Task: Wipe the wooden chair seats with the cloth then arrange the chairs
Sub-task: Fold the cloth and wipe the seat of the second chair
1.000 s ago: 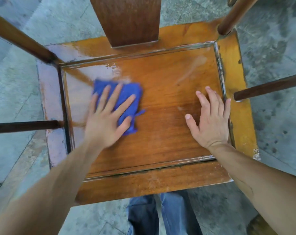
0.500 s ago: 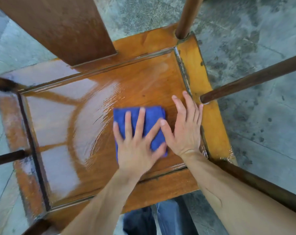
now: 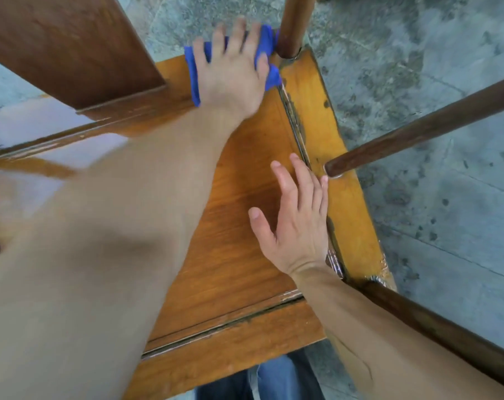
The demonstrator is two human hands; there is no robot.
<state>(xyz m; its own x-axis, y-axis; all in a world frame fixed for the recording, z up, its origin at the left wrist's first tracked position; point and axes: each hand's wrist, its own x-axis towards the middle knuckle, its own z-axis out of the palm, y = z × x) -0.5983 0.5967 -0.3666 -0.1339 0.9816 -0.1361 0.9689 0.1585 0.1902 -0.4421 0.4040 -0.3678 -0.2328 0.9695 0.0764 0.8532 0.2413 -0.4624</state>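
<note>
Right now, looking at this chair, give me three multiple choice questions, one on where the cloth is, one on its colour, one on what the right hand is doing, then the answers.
1. Where on the seat is the cloth?
A. far right corner, by a post
B. near edge, by the knees
C. on the floor

2. What colour is the cloth?
A. white
B. blue
C. red

3. What is the right hand doing?
A. gripping a rail
B. lying flat on the seat, holding nothing
C. holding the cloth

Answers:
1 A, the left hand presses the cloth against the seat beside the post.
2 B, blue shows around the fingers.
3 B, its fingers lie straight on the wood near the right edge.
</note>
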